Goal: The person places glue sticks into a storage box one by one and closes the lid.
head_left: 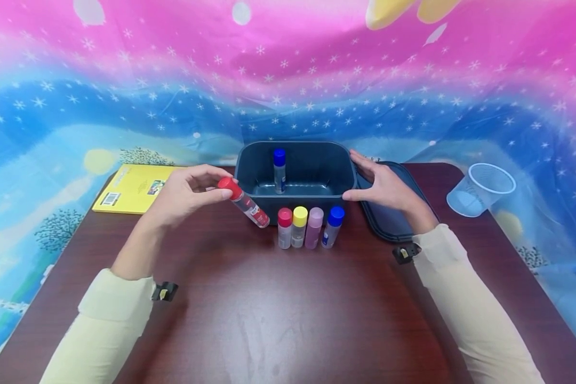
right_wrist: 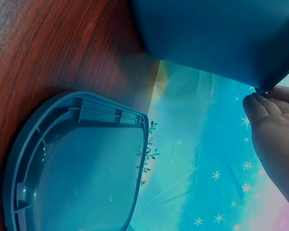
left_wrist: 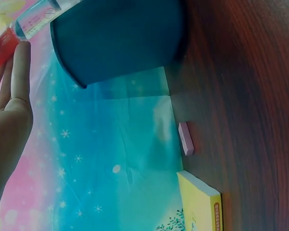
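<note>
My left hand (head_left: 184,192) pinches the red cap of a glue stick (head_left: 252,209), tilted in front of the dark storage bin's (head_left: 295,143) left side. In the left wrist view this glue stick (left_wrist: 36,21) has a clear barrel. A blue-capped glue stick (head_left: 279,172) stands upright inside the bin. My right hand (head_left: 384,184) holds the bin's right end, thumb at the front corner and fingers farther back along the rim. Before the bin stand a red-capped glue stick (head_left: 284,228), a yellow-capped one (head_left: 298,227), a pink one (head_left: 314,228) and another blue-capped one (head_left: 333,227).
A dark lid (head_left: 397,226) lies right of the bin, its ribbed rim showing in the right wrist view. Farther right is a white mesh cup (head_left: 480,191). A yellow book (head_left: 134,186) lies at the left, with a small pink block (left_wrist: 186,138) near it. A patterned cloth hangs behind.
</note>
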{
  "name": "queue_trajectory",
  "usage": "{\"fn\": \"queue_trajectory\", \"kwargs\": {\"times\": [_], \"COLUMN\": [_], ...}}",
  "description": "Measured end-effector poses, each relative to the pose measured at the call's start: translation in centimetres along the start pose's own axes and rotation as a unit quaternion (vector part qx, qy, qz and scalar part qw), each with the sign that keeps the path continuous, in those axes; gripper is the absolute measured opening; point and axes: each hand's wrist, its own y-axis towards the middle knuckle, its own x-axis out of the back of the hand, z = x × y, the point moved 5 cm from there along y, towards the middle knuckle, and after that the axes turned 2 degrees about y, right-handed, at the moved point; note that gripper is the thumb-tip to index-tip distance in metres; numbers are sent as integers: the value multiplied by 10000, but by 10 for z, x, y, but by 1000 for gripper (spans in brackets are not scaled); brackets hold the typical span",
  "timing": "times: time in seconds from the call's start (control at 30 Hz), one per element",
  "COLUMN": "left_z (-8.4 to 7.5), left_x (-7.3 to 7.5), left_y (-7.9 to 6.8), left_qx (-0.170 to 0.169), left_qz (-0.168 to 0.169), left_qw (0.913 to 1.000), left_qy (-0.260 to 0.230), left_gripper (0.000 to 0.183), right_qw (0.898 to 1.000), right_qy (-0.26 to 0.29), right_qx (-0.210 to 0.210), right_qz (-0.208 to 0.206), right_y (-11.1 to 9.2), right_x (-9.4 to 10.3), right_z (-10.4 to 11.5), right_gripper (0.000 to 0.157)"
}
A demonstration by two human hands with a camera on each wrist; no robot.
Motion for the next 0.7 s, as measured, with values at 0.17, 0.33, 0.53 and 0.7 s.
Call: {"fn": "queue_trajectory", "kwargs": {"times": [0.17, 0.33, 0.53, 0.7], "left_z": [-6, -11, -14, -15], "left_x": [6, 13, 19, 16], "left_y": [1, -1, -1, 3], "left_qx": [-351, -815, -1029, -1017], "left_qz": [-310, -581, -933, -976], "left_qw": [9967, 9828, 9718, 9697], "left_qy": [-664, -1550, -1904, -1997], "left_gripper": [25, 26, 29, 30], "right_qw": [10000, 10000, 10000, 10000], "right_qy": [49, 57, 41, 92], "right_qx": [13, 12, 30, 0], "right_qz": [19, 36, 27, 31], "right_y": [-1, 0, 0, -1], "right_x": [0, 0, 0, 0], "right_z": [-1, -1, 1, 2], "right_gripper": [98, 98, 98, 97]}}
